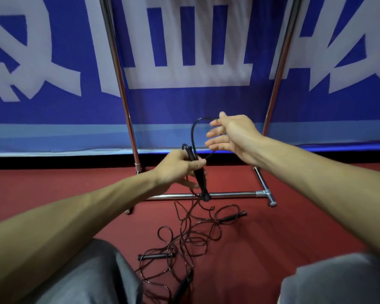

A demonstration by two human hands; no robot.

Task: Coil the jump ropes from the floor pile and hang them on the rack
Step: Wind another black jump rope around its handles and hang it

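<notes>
My left hand (177, 166) grips the black handles (199, 175) of a jump rope, held upright above the rack's base bar. From the handles a loop of black cord (193, 130) arcs up to my right hand (229, 134), whose fingers are spread and relaxed, the cord running behind them. More cord hangs from the handles down to a tangled pile of ropes (184, 242) on the red floor between my knees. Loose handles lie in the pile at the right (232, 217), the left (156, 256) and near the bottom (182, 286).
The chrome rack stands just ahead: two slanted uprights (123, 88) (279, 80), a low crossbar (228, 195) and a foot with an end cap (272, 202). Behind it hangs a blue banner (173, 106) with large white characters. My grey-trousered knees (92, 277) flank the pile.
</notes>
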